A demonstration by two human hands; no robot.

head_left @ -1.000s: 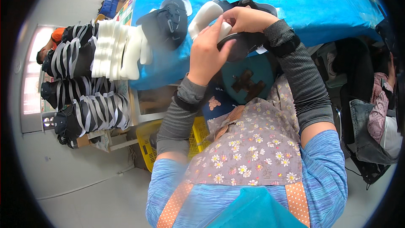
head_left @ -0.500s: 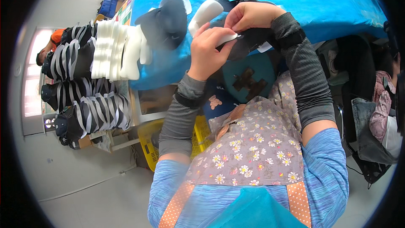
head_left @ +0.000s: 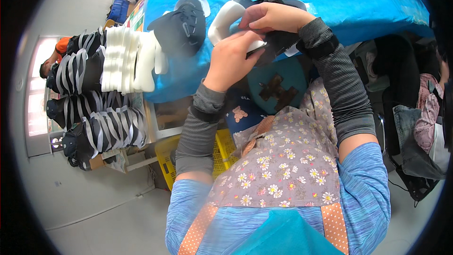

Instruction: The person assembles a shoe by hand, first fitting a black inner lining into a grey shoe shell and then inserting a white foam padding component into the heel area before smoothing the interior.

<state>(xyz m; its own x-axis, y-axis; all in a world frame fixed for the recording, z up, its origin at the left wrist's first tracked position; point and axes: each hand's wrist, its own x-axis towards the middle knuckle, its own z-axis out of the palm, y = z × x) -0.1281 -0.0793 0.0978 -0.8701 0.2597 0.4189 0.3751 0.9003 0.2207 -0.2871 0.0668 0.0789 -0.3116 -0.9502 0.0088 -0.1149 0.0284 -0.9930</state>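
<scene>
Both my hands work on a black cap [head_left: 278,42] at the near edge of the blue-covered table. Its mesh part shows beyond my right wrist, and a white curved insert [head_left: 222,22] sticks out on its left. My left hand [head_left: 232,60] is closed, thumb below and fingers above, on a white edge at the cap's rim. Just above it, my right hand [head_left: 278,17] has thumb and fingers bent together at the cap; the exact spot they pinch is hidden. Left of them lies another dark cap [head_left: 177,30] with a pale insert behind it.
White curved inserts [head_left: 125,59] stand stacked at the table's left end. Beside and below them are rows of dark caps [head_left: 101,130] with pale bands. A yellow crate [head_left: 167,160] sits under the table. Another person's pink sleeve [head_left: 427,108] shows at the right.
My right hand's fingertips have shifted left, toward the white insert. My left hand has lowered and turned slightly, still on the white edge. The view has tilted a little.
</scene>
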